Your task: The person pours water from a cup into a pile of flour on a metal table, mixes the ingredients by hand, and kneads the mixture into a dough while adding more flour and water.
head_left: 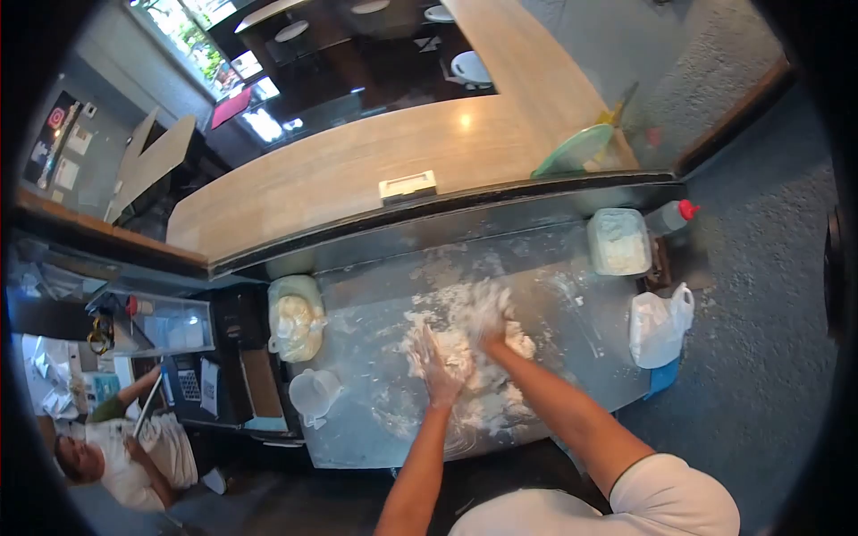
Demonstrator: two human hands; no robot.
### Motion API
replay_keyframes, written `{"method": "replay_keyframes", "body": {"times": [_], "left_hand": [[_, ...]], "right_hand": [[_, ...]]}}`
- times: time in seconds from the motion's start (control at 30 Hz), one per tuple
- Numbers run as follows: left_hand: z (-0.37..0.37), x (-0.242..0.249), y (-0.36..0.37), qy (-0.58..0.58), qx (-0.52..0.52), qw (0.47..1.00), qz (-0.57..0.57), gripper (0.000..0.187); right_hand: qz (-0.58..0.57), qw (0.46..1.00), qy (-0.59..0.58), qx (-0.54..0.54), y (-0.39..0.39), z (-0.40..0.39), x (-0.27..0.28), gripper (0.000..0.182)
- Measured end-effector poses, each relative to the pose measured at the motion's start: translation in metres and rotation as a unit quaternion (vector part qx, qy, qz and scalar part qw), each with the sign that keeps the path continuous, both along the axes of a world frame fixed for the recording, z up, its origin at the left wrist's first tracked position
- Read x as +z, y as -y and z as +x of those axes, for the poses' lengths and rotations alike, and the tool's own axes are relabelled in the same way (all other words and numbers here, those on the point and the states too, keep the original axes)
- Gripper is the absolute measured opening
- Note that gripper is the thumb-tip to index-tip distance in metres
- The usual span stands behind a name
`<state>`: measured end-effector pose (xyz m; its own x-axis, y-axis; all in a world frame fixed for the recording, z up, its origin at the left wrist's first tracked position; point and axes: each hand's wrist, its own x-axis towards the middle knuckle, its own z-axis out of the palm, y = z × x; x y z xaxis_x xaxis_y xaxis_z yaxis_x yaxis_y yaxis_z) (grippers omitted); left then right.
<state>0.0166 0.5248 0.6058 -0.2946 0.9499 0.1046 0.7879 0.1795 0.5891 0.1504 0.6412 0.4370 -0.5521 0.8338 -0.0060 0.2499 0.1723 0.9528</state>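
A heap of white flour or crumbly dough (518,344) is spread over the middle of the metal worktop (357,268). My left hand (438,371), coated white, rests against the heap's near left side with its fingers stretched out. Just right of it and farther away, my right hand (490,320) is over the heap too. Motion smears its fingers, so their pose and anything in them cannot be made out. A clear plastic jug (315,395) stands left of my left hand.
A tub of pale dough (298,320) sits at the worktop's left edge. On the right are a tub of white powder (621,243), a red-capped bottle (672,216) and a white plastic bag (657,326). A raised wooden counter (349,147) runs behind. Another person (147,456) is at lower left.
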Motion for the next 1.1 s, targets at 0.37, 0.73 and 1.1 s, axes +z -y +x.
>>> {"method": "replay_keyframes", "body": {"times": [0.37, 0.73, 1.1], "left_hand": [[-0.02, -0.057, -0.06, -0.104, -0.017, 0.969, -0.222, 0.081], [-0.057, -0.015, -0.109, -0.159, -0.227, 0.95, -0.145, 0.061], [0.077, 0.014, 0.069, -0.062, -0.043, 0.99, -0.118, 0.029]], "right_hand": [[-0.255, 0.609, -0.748, -0.068, 0.015, 0.216, 0.157, 0.063], [-0.394, 0.358, -0.836, -0.129, 0.019, 0.025, 0.077, 0.065], [-0.507, -0.054, -0.842, -0.174, 0.092, 0.061, 0.075, 0.069]]}}
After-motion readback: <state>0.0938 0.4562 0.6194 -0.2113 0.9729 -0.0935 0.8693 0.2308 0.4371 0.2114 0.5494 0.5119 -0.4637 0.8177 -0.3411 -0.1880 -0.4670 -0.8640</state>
